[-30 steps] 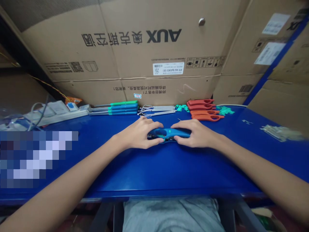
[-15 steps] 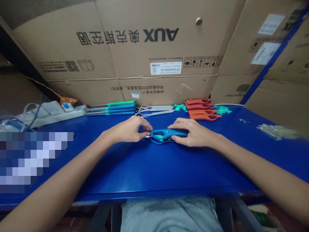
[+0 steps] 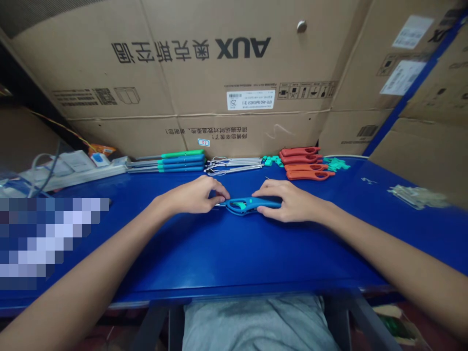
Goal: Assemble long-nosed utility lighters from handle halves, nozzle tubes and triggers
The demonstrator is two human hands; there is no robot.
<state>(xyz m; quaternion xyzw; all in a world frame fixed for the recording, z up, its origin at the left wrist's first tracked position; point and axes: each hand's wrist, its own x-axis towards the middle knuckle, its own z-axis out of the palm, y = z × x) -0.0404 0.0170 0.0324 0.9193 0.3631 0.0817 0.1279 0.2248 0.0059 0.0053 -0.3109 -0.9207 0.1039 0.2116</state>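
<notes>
The long blue plastic lighter body [image 3: 248, 204], a teal trigger in its loop, lies flat on the blue table [image 3: 234, 253], about midway between the left and right edges; the left hand [image 3: 193, 196] pinches its thin left tip, fingers drawn narrow; the right hand [image 3: 288, 201] is closed over its thicker right end; along the back edge lie green and blue plastic tubes [image 3: 171, 162], bare metal wire stems [image 3: 234, 165], orange plastic handle shells [image 3: 305, 163] and small green plastic pieces [image 3: 336, 164], against a brown cardboard box [image 3: 219, 78]

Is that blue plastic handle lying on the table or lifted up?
Lying flat: the blue plastic handle rests lengthwise on the blue table, with the left hand and right hand gripping its ends.
</notes>
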